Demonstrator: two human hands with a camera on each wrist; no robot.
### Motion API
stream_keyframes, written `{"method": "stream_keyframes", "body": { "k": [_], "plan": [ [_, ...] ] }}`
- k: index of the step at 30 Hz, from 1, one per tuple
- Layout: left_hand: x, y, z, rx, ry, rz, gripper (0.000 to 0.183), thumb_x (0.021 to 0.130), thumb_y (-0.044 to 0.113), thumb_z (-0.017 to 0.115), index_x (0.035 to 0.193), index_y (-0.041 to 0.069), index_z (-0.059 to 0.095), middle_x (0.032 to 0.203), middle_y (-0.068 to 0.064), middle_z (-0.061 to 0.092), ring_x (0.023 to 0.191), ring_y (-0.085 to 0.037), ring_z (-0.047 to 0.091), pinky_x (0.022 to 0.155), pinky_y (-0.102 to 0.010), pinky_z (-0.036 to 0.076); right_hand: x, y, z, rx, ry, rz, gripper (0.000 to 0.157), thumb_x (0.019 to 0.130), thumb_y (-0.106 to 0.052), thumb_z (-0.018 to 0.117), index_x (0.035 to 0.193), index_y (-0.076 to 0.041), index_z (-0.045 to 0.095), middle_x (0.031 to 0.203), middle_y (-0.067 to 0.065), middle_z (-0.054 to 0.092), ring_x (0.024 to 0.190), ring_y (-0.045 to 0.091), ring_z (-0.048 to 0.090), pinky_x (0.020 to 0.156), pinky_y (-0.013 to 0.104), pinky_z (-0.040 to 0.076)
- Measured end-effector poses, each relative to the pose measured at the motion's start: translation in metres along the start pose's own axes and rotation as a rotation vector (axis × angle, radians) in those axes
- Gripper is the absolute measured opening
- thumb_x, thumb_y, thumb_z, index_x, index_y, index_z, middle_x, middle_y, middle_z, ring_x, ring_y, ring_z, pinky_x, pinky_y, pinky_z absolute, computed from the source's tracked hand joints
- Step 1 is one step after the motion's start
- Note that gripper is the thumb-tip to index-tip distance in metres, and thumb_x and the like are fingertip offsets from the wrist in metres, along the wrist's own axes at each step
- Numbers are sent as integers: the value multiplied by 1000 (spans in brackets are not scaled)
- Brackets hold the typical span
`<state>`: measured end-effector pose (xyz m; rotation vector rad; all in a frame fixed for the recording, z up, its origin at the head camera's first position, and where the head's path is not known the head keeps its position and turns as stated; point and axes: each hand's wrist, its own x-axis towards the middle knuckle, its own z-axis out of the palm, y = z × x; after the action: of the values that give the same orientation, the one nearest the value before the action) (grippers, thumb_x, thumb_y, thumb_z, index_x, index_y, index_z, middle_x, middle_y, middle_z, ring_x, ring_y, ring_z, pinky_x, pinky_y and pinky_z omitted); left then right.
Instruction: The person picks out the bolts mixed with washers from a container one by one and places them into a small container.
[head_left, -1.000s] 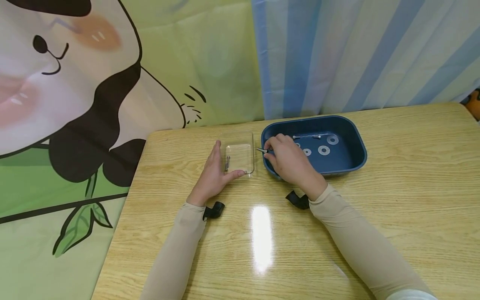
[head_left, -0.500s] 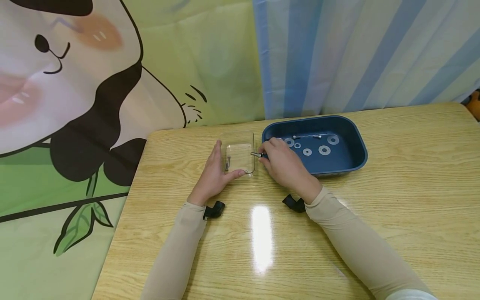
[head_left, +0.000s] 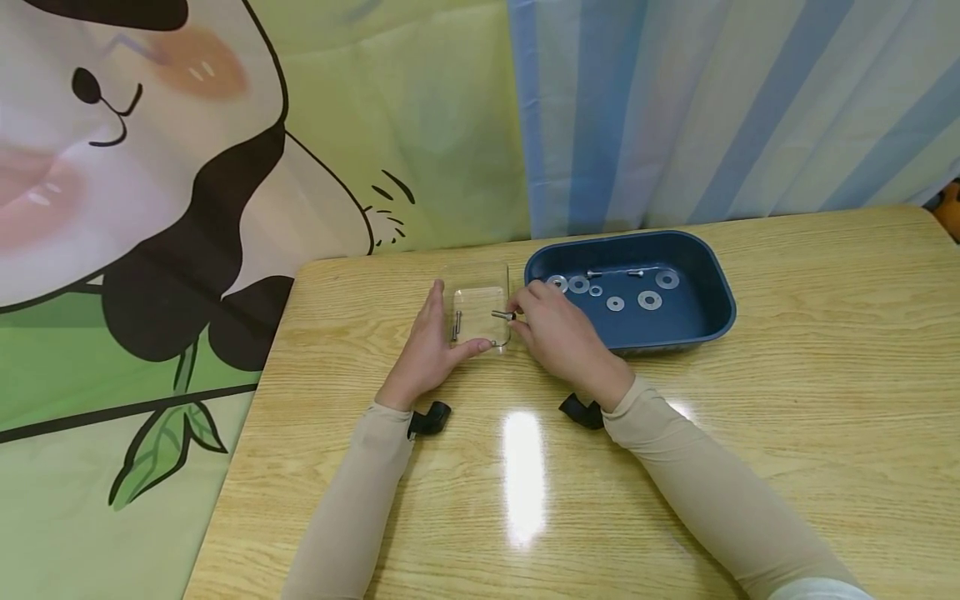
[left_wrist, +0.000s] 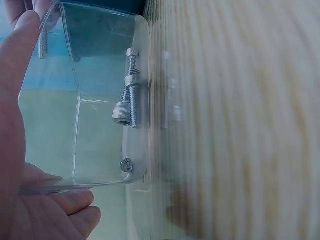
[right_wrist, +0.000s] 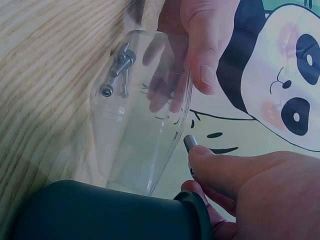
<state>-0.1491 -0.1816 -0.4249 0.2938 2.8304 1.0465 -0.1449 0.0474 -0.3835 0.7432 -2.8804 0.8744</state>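
The left hand point(head_left: 424, 350) holds a small clear plastic box point(head_left: 480, 273) on the table, its thumb along the near side and its fingers along the left side. Several socket-head bolts lie in the box; two cross each other in the left wrist view, and a bolt point(left_wrist: 127, 165) shows its head end nearby. Between thumb and fingertips, the right hand point(head_left: 561, 335) pinches another bolt point(head_left: 501, 315) over the box's right rim, its threaded shank pointing left. In the right wrist view, this bolt point(right_wrist: 190, 143) sticks out past the thumb.
Right of the box stands a dark blue tray point(head_left: 716, 327) with several washers, such as a washer point(head_left: 649, 300), and two bolts, including a bolt point(head_left: 634, 273). Black mounts sit at both wrists. Behind the wooden table point(head_left: 480, 500) hangs a printed cloth with a panda.
The right hand has moved left from over the blue tray to the clear box's right rim, carrying the pinched bolt. More washers now show in the tray. The left hand has stayed in place.
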Motion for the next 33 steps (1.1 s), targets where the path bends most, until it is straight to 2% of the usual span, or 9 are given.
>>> {"method": "stream_keyframes", "body": {
  "k": [14, 25, 33],
  "plan": [
    [1, 0, 0, 0, -4, -4, 124, 83, 65, 70, 162, 10, -8, 168, -16, -1, 153, -32, 6, 120, -53, 20, 2, -4, 5, -31, 3, -7, 17, 98, -15, 68, 113, -7, 68, 111, 8, 61, 96, 24, 51, 77, 37, 50],
    [0, 1, -1, 1, -4, -3, 123, 83, 66, 70, 161, 14, -10, 168, -18, 0, 153, -33, 6, 119, -54, 21, 1, -4, 11, -66, 43, -58, 17, 97, -15, 69, 112, -8, 69, 106, 7, 60, 95, 23, 50, 77, 36, 51],
    [0, 2, -1, 2, -7, -9, 121, 85, 62, 71, 161, 13, -9, 168, -15, -2, 153, -32, 6, 119, -53, 20, 2, -4, 13, -88, 38, -73, 18, 97, -17, 69, 112, -7, 70, 108, 7, 60, 97, 24, 50, 79, 37, 50]
  ]
}}
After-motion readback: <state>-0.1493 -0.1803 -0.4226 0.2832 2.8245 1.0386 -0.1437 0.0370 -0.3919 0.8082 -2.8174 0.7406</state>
